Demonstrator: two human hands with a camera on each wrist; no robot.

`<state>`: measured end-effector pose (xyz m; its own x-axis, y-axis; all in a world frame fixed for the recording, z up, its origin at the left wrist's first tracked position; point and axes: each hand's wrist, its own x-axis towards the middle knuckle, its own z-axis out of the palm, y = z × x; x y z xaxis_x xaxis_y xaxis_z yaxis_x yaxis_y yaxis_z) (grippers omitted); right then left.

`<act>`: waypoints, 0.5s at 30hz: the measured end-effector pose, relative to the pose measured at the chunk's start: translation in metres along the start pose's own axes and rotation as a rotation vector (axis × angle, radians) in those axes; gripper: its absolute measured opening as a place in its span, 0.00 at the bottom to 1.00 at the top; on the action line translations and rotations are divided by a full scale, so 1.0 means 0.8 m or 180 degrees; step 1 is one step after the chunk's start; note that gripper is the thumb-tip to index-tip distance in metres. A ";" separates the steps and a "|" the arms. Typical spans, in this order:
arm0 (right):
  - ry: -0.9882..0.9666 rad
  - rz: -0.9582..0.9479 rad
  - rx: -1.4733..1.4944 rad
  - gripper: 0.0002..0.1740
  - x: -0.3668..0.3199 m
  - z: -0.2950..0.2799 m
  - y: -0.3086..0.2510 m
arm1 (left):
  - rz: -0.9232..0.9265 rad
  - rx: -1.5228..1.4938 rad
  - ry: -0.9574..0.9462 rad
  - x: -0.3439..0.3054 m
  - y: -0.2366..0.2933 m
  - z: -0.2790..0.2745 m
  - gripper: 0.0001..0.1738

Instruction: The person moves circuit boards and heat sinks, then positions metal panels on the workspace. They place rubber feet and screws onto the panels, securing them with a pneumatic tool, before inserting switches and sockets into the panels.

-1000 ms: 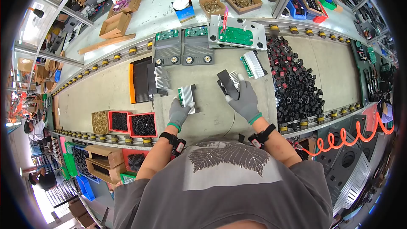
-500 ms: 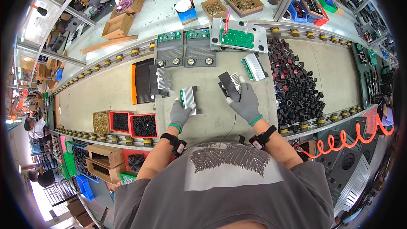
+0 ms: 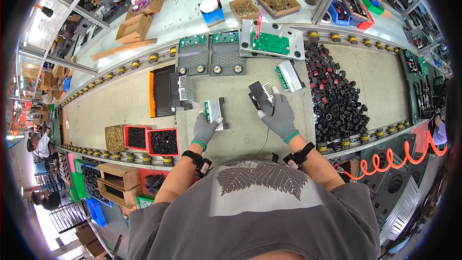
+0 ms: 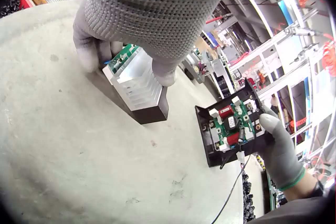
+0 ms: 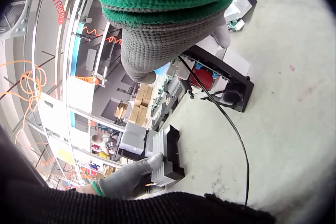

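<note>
Both hands wear grey gloves with green cuffs. My left hand grips a finned aluminium heat sink unit on the worktop, thumb on the fins and fingers at its green circuit board side. To the right, my right hand holds a black housing with heat sink fins, tilted above the worktop. Its open side shows in the left wrist view, with a circuit board carrying red and black components. A thin black cable trails from this housing down to the worktop.
Another heat sink unit lies right of the hands. Grey panels with circuit boards and a metal plate line the back. Black parts are heaped at right. Red bins stand at left, near a finned unit.
The view has shifted slightly. Both hands keep their grips and stay nearly still, with the heat sink unit and the housing in almost the same places.
</note>
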<state>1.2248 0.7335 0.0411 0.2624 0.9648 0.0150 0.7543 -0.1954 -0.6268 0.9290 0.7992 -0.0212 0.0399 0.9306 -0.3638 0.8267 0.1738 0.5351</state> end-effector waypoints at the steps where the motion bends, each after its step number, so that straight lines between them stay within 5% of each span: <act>1: -0.0004 0.0004 -0.0001 0.55 0.000 0.000 0.000 | -0.0003 0.0000 -0.0005 0.001 -0.001 0.000 0.50; 9: 0.0208 -0.0065 0.0168 0.54 0.000 0.001 0.004 | -0.0514 -0.0666 -0.0376 0.012 0.021 -0.002 0.41; 15: 0.0342 0.0595 0.0478 0.54 0.034 -0.012 0.001 | -0.0483 -0.1582 -0.0723 -0.003 0.052 -0.023 0.40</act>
<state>1.2386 0.7581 0.0487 0.4573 0.8887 -0.0343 0.5910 -0.3325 -0.7349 0.9529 0.8098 0.0157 0.1063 0.8003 -0.5902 0.4713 0.4821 0.7386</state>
